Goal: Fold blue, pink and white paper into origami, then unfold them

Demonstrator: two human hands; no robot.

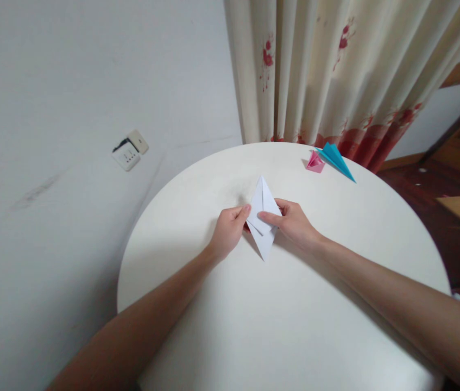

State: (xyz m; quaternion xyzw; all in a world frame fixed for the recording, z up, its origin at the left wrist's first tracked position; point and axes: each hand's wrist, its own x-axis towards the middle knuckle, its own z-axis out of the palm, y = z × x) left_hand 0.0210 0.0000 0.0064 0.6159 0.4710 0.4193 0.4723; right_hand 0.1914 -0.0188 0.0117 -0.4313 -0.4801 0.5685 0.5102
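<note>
A white sheet of folded paper, shaped like a long diamond with layered flaps and a centre crease, is held up over the round table. My left hand pinches its left corner between thumb and fingers. On the other side my right hand grips the right corner, its thumb lying across the front flap and its fingers partly hidden behind the paper. The lower tip of the paper points toward me.
The round white table stands against a wall with a socket. At its far right edge lie a blue paper plane and a small pink folded paper. Behind hangs a patterned curtain.
</note>
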